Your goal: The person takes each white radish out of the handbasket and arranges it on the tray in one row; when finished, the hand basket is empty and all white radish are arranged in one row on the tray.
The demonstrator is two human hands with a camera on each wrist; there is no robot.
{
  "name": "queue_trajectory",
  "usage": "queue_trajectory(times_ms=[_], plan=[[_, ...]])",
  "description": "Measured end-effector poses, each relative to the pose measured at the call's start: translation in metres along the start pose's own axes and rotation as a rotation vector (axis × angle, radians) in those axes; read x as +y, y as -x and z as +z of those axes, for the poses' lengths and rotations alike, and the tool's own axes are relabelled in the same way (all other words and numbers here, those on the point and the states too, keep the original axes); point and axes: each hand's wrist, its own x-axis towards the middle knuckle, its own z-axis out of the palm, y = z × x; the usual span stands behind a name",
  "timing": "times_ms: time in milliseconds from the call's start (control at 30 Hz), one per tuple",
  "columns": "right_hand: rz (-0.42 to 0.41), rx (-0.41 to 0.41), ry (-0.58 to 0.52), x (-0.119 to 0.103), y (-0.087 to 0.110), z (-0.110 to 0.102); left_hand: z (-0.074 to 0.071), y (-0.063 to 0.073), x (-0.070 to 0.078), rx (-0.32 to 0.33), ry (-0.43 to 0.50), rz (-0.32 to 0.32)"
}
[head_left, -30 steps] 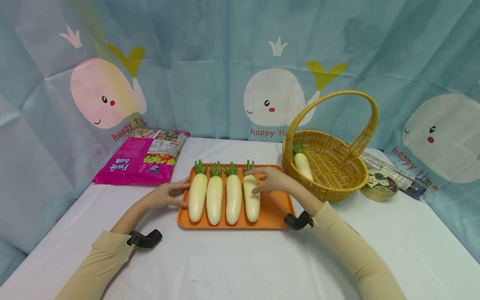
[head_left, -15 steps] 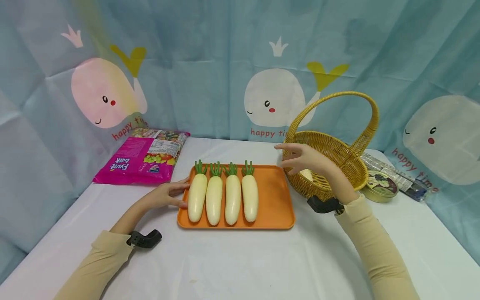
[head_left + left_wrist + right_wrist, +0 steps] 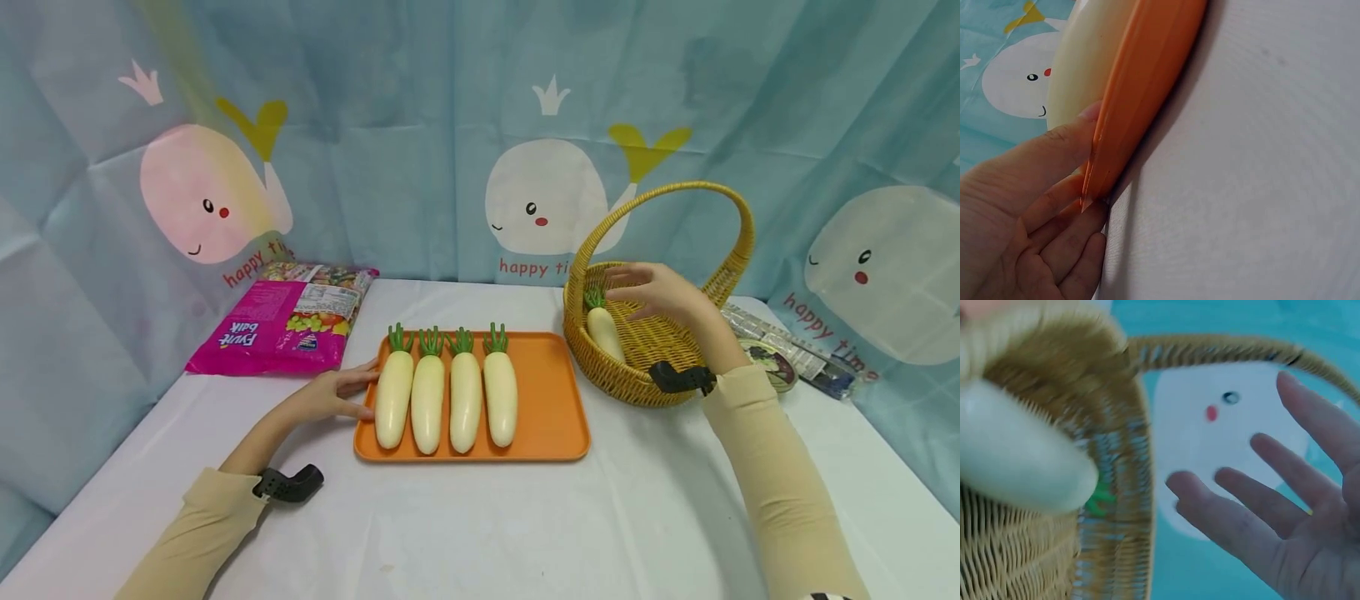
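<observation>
My left hand holds the left edge of the orange tray, thumb over the rim and other fingers curled at the edge in the left wrist view. Several white radishes with green tops lie side by side on the tray; the leftmost radish is right by that hand. My right hand is over the wicker basket, with its fingers spread and nothing in them. One white radish leans inside the basket's left part; it also shows in the right wrist view.
A pink fruit candy bag lies at the back left. Right of the basket, a round tin is partly hidden by the arm, beside clear-wrapped packs. The basket's tall handle arches up before the blue curtain.
My right hand has left the rightmost radish on the tray and moved right and back to over the basket. The left hand has stayed at the tray's edge.
</observation>
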Motion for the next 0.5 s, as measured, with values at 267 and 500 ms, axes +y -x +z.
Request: queue_trajectory(times_ms=[267,500], plan=[[0.021,0.063,0.192,0.005,-0.024,-0.009,0.0,0.002,0.001,0.008,0.005,-0.007],[0.034,0.089,0.417,0.022,-0.044,-0.013,0.001,0.002,0.003,-0.003,0.022,0.004]])
